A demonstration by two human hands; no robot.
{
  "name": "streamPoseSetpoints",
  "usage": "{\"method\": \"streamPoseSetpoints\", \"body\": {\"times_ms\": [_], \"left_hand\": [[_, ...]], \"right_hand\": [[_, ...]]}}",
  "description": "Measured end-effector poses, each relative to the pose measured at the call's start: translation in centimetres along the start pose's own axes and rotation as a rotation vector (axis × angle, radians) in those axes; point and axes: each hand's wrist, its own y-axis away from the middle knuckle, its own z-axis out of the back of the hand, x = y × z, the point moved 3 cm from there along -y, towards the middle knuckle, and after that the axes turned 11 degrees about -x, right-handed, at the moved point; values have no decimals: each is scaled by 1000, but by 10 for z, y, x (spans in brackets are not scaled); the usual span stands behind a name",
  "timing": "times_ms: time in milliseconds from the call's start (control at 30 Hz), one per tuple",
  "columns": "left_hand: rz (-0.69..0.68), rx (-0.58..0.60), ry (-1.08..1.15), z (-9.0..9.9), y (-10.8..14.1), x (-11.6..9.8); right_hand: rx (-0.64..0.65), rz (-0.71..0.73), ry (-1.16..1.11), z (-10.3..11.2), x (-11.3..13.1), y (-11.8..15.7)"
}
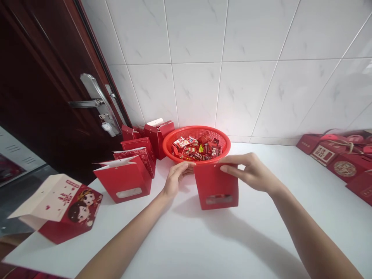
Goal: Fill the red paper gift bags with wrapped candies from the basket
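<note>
My left hand [176,179] and my right hand [250,172] pinch the top corners of an upright red paper gift box [216,186]. The box has a small window low on its front, with something dim behind it. Just behind the box, a round red plastic basket [171,144] holds a heap of red-wrapped sweets [197,149]. My left fingertips nearly reach the basket's front rim. To the left stand more open red gift boxes [124,180], and a further box with a printed cartoon couple [68,203] lies nearest the table's front left edge.
The white table [162,240] meets a white tiled wall [197,77] at the back. Several closed red boxes with gold emblems [344,168] lie at the far right. A dark wooden door with a metal lever handle [99,102] stands at the left.
</note>
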Motion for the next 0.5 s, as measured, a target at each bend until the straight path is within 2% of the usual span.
{"method": "streamPoseSetpoints", "body": {"times_ms": [100,200,333,367,467,500], "left_hand": [[5,38,-2,-1,0,1],[10,35,-12,-2,0,1],[8,26,-6,-3,1,0],[5,25,-8,-3,1,0],[-6,-12,-22,-2,0,0],[-10,-18,-23,-1,0,1]], "right_hand": [[-84,-23,-43,3,-2,-2],[-105,-27,-38,11,1,0],[-276,0,23,22,7,4],[-250,5,44,20,7,5],[-41,13,85,4,6,4],[-29,8,81,0,4,3]]}}
